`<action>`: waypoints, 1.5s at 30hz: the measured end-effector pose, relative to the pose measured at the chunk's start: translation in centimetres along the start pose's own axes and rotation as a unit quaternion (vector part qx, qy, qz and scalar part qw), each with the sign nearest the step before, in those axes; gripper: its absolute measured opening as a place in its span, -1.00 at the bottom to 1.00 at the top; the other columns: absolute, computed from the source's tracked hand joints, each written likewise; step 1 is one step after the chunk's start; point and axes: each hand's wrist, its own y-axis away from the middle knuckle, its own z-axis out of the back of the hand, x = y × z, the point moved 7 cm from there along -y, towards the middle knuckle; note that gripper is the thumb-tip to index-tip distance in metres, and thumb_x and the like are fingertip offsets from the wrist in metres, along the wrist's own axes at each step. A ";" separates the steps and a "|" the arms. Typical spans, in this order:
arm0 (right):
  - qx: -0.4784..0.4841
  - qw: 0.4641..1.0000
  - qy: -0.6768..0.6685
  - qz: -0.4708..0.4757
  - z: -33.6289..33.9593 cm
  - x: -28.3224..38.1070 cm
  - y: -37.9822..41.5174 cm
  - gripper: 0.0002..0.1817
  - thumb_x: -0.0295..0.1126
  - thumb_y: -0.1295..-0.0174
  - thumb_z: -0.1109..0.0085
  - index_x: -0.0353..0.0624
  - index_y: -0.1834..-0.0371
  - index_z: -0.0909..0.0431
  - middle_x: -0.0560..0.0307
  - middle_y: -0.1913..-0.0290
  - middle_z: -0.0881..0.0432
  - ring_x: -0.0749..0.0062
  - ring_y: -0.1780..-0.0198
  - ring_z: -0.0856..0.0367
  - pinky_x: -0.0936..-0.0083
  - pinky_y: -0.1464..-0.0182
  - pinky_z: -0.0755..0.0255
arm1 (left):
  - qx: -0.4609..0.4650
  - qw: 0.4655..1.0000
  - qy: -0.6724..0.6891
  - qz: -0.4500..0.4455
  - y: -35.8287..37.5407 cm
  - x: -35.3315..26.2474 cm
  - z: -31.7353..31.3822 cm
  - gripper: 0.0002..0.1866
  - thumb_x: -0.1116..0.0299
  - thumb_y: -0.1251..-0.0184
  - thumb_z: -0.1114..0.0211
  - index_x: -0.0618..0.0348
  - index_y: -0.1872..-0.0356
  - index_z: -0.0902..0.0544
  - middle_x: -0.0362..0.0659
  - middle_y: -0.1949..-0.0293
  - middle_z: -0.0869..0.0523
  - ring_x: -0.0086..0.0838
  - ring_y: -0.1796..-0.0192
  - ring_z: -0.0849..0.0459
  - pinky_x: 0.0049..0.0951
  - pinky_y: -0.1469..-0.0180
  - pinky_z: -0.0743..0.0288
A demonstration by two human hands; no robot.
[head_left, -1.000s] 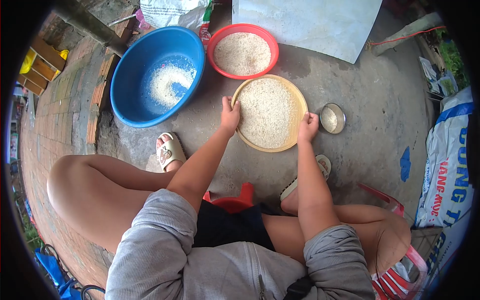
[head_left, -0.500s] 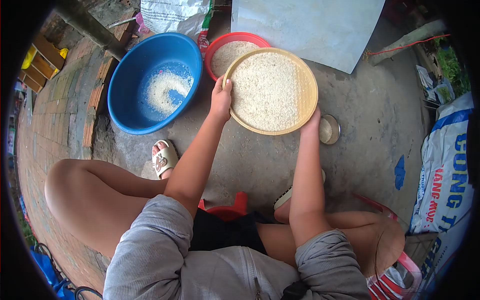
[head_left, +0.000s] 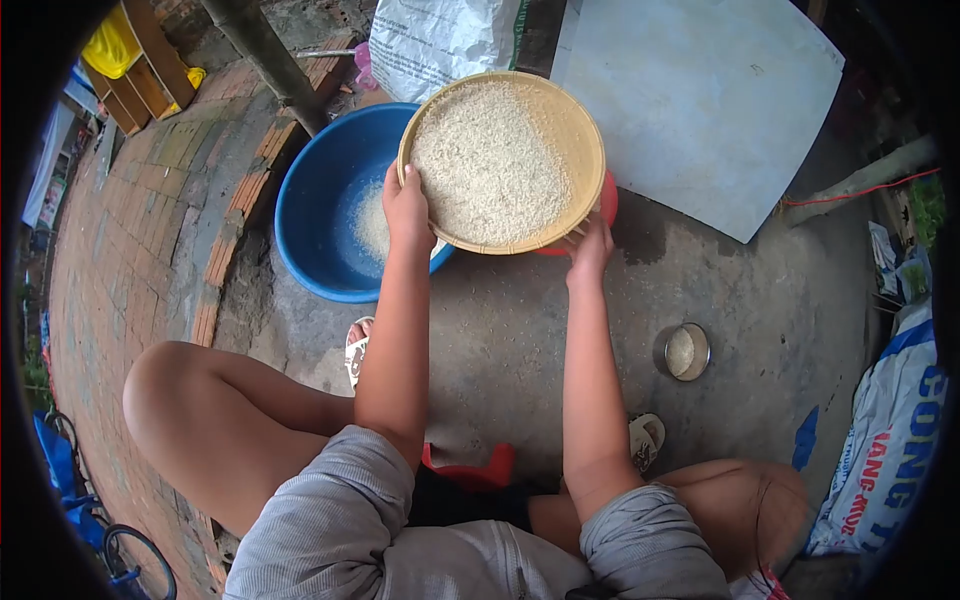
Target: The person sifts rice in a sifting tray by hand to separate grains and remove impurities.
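A round tan woven tray (head_left: 585, 140) heaped with pale rice grains (head_left: 485, 170) is held up in front of me. My left hand (head_left: 405, 210) grips its left rim, thumb on top. At the lower right rim, my right hand (head_left: 592, 245) holds it with the fingers partly hidden underneath. The tray overlaps the right side of a large blue basin (head_left: 312, 225), where more rice (head_left: 372, 225) lies on the bottom. Behind the tray, only the edge of a red basin (head_left: 610, 200) shows.
A small metal bowl (head_left: 697, 350) with grains stands on the concrete floor (head_left: 500, 350) to the right. Beyond are a white sack (head_left: 440, 45) and a pale board (head_left: 710, 110). A printed sack (head_left: 880, 440) lies at far right, and a wooden pole (head_left: 260, 60) at upper left.
The tray has moved left in both hands, from beside the blue basin to over its right side. It now covers most of the red basin. The camera view has shifted too.
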 end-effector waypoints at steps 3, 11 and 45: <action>0.095 0.993 -0.049 -0.053 -5.4 0.7 1.0 -0.53 -0.06 -0.42 0.21 -0.14 -0.21 -0.35 0.06 -0.02 -0.55 0.31 0.09 -0.57 0.32 0.02 -0.46 | -0.101 0.995 0.007 -0.008 -1.2 -0.3 4.0 -0.68 0.41 -0.50 0.10 0.26 -0.18 -0.39 -0.05 0.00 -0.57 -0.44 0.05 -0.58 -0.39 -0.05 -0.47; 0.261 0.963 0.056 -0.040 -16.9 -4.0 6.0 -0.54 -0.10 -0.48 0.28 -0.24 -0.15 -0.40 0.04 -0.07 -0.54 0.40 0.00 -0.57 0.44 -0.07 -0.40 | -0.213 0.973 -0.052 -0.068 -3.1 -3.2 14.3 -0.68 0.44 -0.49 0.10 0.28 -0.18 -0.40 -0.06 -0.02 -0.57 -0.44 0.03 -0.58 -0.41 -0.06 -0.45; 0.280 0.922 -0.236 -0.124 -17.7 -4.2 8.5 -0.23 0.23 -0.38 0.39 -0.19 -0.40 -0.16 -0.01 -0.36 -0.30 0.14 -0.33 -0.30 0.24 -0.34 -0.19 | -0.058 0.995 0.025 0.076 -2.9 -2.5 17.3 -0.69 0.39 -0.48 0.01 0.21 -0.16 -0.46 -0.16 0.11 -0.64 -0.55 0.15 -0.61 -0.47 0.05 -0.51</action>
